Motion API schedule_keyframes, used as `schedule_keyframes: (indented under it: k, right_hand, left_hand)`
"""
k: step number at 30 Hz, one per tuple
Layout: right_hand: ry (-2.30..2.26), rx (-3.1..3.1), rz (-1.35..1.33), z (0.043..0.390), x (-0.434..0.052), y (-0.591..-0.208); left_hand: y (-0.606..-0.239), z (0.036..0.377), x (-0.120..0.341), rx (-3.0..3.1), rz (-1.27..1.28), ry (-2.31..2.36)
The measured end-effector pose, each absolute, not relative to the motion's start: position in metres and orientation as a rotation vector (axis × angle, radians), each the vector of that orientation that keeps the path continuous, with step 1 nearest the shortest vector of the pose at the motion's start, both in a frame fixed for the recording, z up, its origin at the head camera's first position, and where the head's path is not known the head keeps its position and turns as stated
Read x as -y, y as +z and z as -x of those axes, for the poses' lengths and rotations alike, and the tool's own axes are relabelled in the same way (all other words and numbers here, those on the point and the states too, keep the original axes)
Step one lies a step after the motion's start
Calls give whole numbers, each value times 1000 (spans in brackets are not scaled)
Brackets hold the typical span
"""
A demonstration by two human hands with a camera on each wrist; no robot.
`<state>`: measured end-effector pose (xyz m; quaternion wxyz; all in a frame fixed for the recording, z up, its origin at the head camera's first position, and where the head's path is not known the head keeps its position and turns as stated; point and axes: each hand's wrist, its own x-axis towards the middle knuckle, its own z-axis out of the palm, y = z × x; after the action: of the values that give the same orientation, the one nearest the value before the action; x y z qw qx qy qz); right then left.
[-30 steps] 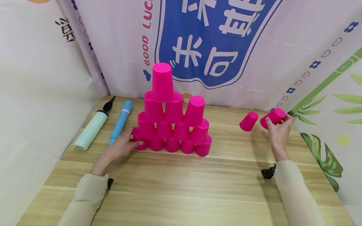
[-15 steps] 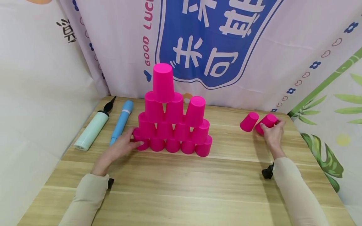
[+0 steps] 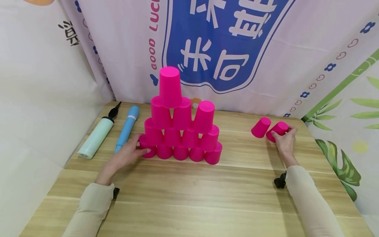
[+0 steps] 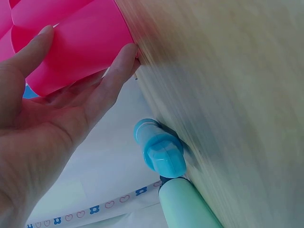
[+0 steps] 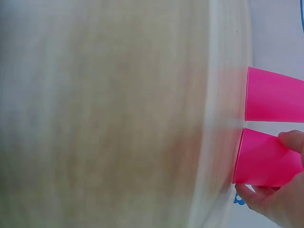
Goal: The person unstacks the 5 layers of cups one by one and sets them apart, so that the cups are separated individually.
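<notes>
Pink cups stand mouth down in a stacked pyramid (image 3: pixel 180 135) on the table, several in each of the two lowest rows, three above them and a single top cup (image 3: pixel 170 86). My left hand (image 3: pixel 130 151) holds the lowest left cup (image 4: pixel 90 47), thumb on one side and fingers on the other. At the right, my right hand (image 3: pixel 286 141) grips a separate pink cup (image 3: pixel 279 129) between thumb and fingers; in the right wrist view its rim is at the table surface. Another pink cup (image 3: pixel 260 127) stands just left of it, a small gap between them.
Left of the pyramid lie a pale green hand pump (image 3: pixel 96 138) with a black nozzle and a blue tube-shaped pump (image 3: pixel 127 126). The wooden table (image 3: pixel 192 197) ends at a printed cloth (image 3: pixel 130 59) hanging behind. A white wall borders the left side.
My right hand has brought its cup leftward and down, from above the table to beside the other loose cup. The left hand and the pyramid have stayed in place.
</notes>
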<state>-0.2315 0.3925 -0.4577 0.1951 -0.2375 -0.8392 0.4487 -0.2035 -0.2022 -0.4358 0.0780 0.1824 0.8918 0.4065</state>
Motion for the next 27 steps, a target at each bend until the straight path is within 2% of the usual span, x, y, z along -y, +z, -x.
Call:
schedule_keyframes:
  k: [7,12,17,27]
  right_hand:
    - [1339,2330,679,223,-392,-444]
    - [1336,2205,541,214,-370,-409]
    - [1273,2125,216,205,-318,-359]
    - [1412,1996,-420,172,-179,-259]
  left_hand:
    - [-437,202,202,-2672,-548,1225]
    - [-436,203,203,-2679,-548,1234]
    - [-435,204,204,-2694,-537,1223]
    - [-436,203,202,-2688,-533,1209]
